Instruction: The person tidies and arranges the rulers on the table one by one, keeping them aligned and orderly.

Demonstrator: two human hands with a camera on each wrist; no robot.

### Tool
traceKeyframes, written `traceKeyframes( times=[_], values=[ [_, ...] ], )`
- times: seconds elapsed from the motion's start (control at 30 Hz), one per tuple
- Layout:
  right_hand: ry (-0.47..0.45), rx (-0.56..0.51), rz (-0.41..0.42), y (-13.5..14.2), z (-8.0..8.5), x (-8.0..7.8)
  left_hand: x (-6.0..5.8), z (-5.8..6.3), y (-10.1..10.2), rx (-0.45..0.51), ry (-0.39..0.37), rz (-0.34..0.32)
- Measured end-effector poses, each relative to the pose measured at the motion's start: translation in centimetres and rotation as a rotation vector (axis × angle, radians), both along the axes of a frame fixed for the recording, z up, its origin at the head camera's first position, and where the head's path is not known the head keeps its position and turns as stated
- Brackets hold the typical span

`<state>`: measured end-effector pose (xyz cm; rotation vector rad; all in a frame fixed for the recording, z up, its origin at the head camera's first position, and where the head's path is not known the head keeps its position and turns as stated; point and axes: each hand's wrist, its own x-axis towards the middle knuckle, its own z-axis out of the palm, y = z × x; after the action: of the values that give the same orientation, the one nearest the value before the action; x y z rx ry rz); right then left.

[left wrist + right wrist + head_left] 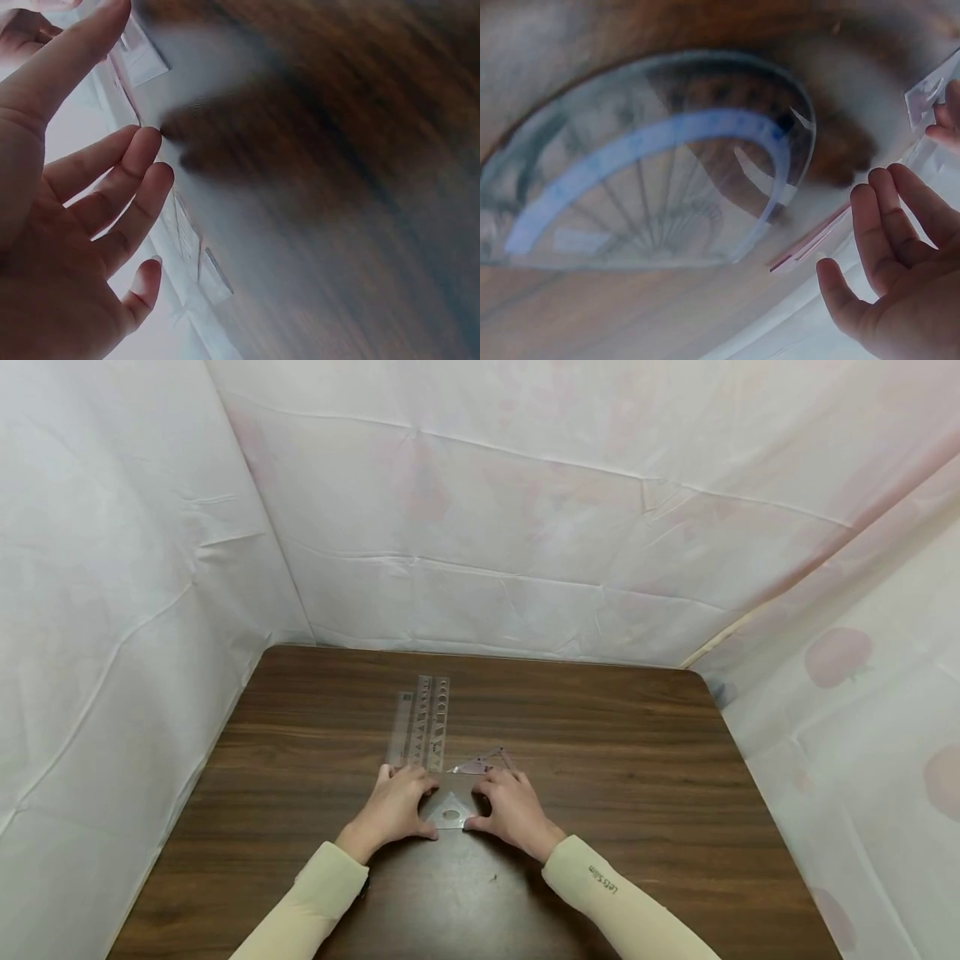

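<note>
A clear set square with a round hole lies flat on the table between the two hands. My left hand rests at its left side, thumb near the front corner and index finger farther back. On the opposite side is my right hand, its thumb near the right front corner. In the wrist views the left fingers and right fingers are spread and loosely bent. Whether the fingertips touch the set square's edges is hard to tell. A clear protractor with a blue arc lies close below the right wrist.
Several clear rulers, some with stencil holes, lie side by side beyond the left hand. Another clear set square with pinkish edges sits behind the right hand, partly hidden. White curtains surround the brown wooden table.
</note>
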<state>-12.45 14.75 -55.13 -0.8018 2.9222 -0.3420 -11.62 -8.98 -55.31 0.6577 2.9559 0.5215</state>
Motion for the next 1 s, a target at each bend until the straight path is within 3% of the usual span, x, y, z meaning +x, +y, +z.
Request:
traceKeyframes(
  times=[0.17,0.47,1.0],
  values=[
    [0.010,0.059,0.018,-0.2,-0.2,0.1,0.2,-0.3,0.1,-0.006,0.019,0.003],
    [0.132,0.074,0.074,-0.6,-0.5,0.7,0.5,-0.4,0.4,0.014,0.023,0.006],
    [0.054,-0.050,0.010,-1.4,-0.4,0.8,0.3,-1.0,0.5,0.111,-0.061,0.079]
  ],
)
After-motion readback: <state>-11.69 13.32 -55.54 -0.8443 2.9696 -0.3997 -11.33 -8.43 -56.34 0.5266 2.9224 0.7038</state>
